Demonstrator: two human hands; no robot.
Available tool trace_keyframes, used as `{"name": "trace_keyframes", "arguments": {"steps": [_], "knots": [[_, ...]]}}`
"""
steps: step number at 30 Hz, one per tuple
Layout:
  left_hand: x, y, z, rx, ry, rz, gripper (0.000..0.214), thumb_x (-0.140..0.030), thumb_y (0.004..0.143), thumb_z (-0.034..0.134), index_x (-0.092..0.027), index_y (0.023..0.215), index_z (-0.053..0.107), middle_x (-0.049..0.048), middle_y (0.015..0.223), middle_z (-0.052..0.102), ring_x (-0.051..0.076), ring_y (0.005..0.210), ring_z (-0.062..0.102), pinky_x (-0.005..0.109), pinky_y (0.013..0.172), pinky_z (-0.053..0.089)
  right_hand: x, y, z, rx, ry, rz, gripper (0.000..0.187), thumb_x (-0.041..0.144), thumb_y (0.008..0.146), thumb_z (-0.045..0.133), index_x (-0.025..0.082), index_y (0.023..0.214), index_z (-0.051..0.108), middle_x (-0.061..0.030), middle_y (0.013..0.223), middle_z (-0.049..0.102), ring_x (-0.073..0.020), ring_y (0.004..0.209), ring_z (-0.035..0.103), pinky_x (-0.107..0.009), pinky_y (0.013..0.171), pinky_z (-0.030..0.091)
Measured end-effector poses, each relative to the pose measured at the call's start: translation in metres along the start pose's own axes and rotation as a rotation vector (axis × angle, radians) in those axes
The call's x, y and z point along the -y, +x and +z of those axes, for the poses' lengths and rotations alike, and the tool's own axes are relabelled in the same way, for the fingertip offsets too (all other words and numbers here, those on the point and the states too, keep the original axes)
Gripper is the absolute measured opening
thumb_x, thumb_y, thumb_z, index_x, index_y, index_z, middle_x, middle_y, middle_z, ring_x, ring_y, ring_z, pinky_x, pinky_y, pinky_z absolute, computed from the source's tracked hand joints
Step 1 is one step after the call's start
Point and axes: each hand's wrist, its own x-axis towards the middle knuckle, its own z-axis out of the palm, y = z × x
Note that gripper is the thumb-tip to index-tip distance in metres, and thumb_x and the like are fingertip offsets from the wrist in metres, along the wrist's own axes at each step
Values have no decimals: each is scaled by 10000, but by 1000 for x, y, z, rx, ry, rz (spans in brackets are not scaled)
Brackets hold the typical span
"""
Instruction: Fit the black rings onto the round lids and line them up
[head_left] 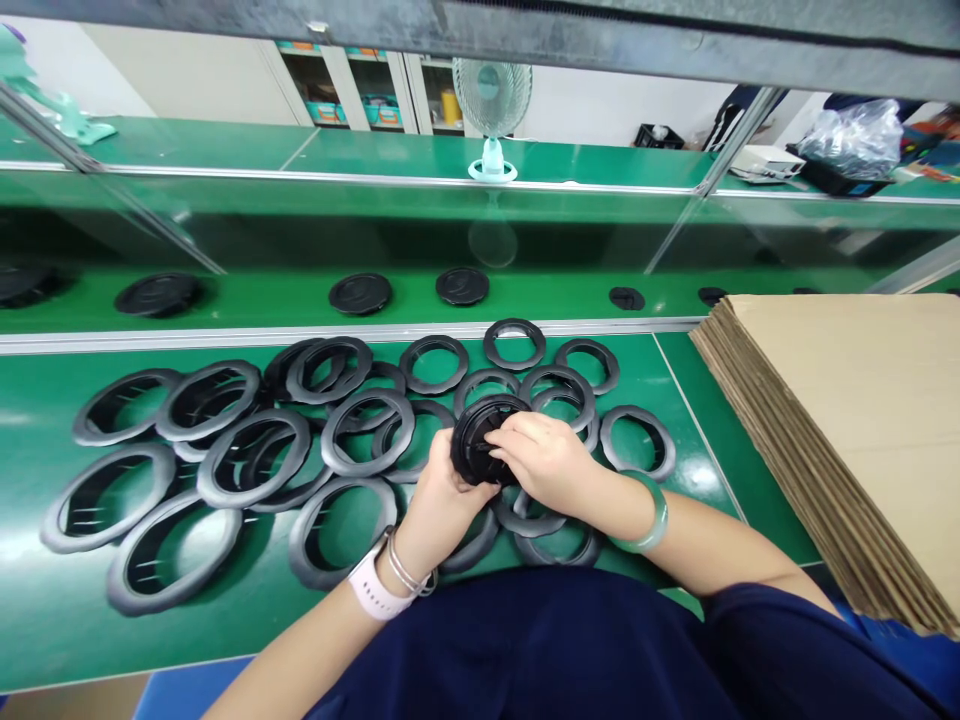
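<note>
A round black plastic part (472, 440) is held up in front of me, tilted, above the green table. My left hand (442, 485) grips its lower left rim, fingers closed around the edge. On its inner face rest the bent fingers of my right hand (544, 455), pinched together near the centre; whether they hold a small piece there is hidden. Many dark grey plastic rings (367, 432) lie on the table around and beneath my hands, some overlapping. One ring (637, 442) lies to the right of my right hand.
Behind the table runs a green conveyor belt (285, 300) carrying black round parts (463, 286) and smaller black discs (626, 298). A stack of cardboard sheets (847, 400) stands at the right. A small fan (493, 110) sits on the far shelf, under a metal beam (525, 40).
</note>
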Motion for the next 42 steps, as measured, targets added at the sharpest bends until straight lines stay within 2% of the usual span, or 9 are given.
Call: {"name": "trace_keyframes", "arguments": {"steps": [10,17,24,27,29,31,34,37,42], "knots": [[-3,0,1,21,-73,1,544,-103,647,752,-238,1062,426,-8,1031,574,173,953,641,295,810,570,-2,-5,4,-55,69,-3,217,103,956,518,156,1116,654,-93,934,668,-202,885,620,-340,776,538],[0,1,-1,14,-44,8,556,-98,654,757,-242,1083,433,-16,1010,572,174,947,645,291,806,572,1,-6,6,-7,7,-5,286,108,964,493,126,1224,610,-114,971,658,-214,901,600,-361,809,538],[1,-1,0,25,-15,10,608,-134,687,761,-248,1174,414,14,1074,601,199,997,655,321,836,577,10,2,-3,107,-148,7,322,82,952,462,62,1239,608,-132,904,623,-234,812,540,-384,713,518],[-3,-2,3,19,-108,36,614,-139,675,781,-243,1153,410,13,1092,595,193,1028,647,313,857,576,12,4,-9,-43,-54,-6,278,129,954,520,100,1207,634,-107,882,596,-235,845,529,-402,768,514],[-6,-3,4,4,-166,60,625,-141,657,804,-241,1131,409,10,1097,595,193,1051,642,315,880,573,11,5,-12,-228,16,97,307,174,945,568,142,1246,619,-113,970,587,-255,969,532,-447,886,494],[-8,-4,5,-3,-187,78,640,-161,659,819,-242,1141,405,22,1143,595,202,1084,637,335,911,569,7,6,-14,-304,118,290,365,221,945,583,179,1307,581,-126,1103,571,-272,1087,516,-485,977,452],[-5,-5,4,19,-157,74,731,-212,666,841,-256,1232,381,59,1255,571,235,1153,617,383,963,552,-1,8,-10,-180,437,557,279,277,951,562,216,1220,609,-93,1135,580,-240,1070,555,-437,958,472],[-1,-7,-1,50,-65,87,840,-282,651,871,-262,1318,361,84,1322,544,268,1222,573,420,1028,505,-7,8,-1,-100,662,711,143,318,901,607,215,999,627,-49,1020,595,-214,972,586,-386,887,494],[-2,-9,-6,-36,135,157,498,-444,873,659,-218,1265,453,83,1228,583,247,1165,570,418,1032,464,-4,5,12,-106,686,770,155,322,824,652,219,889,557,-26,942,573,-212,917,563,-364,826,485]]}}
